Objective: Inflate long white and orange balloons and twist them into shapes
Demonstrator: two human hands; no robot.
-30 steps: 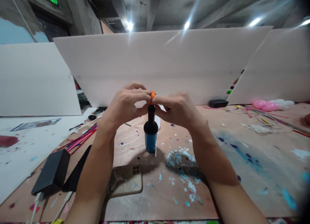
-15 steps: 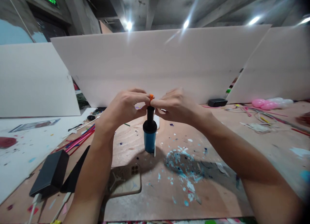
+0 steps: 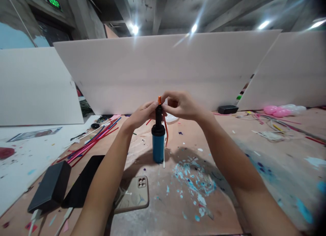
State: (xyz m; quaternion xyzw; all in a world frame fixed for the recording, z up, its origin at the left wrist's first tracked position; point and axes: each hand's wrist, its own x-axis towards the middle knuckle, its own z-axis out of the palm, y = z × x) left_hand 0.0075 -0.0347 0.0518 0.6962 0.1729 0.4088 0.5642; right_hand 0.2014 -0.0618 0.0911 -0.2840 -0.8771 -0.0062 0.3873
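Observation:
A blue and black hand balloon pump (image 3: 158, 146) stands upright on the table in front of me. At its narrow black top sits the orange neck of a long balloon (image 3: 159, 100), and a thin orange strip hangs down beside the pump on the right. My left hand (image 3: 144, 115) pinches the balloon's neck at the pump tip from the left. From the right, my right hand (image 3: 182, 105) has thumb and curled forefinger closed at the same spot. Fingers partly hide the pump tip.
A patterned phone case (image 3: 132, 194) lies near my left forearm, beside a black phone (image 3: 84, 181) and a dark power bank (image 3: 49, 186) with white cables. Several long thin balloons (image 3: 89, 142) lie at left. White boards (image 3: 165, 69) stand behind; pink balloons (image 3: 277, 110) rest far right.
Both hands have shifted slightly about the pump tip, and the right forefinger now curls higher. The orange strip now hangs visibly beside the pump. More of the black phone shows.

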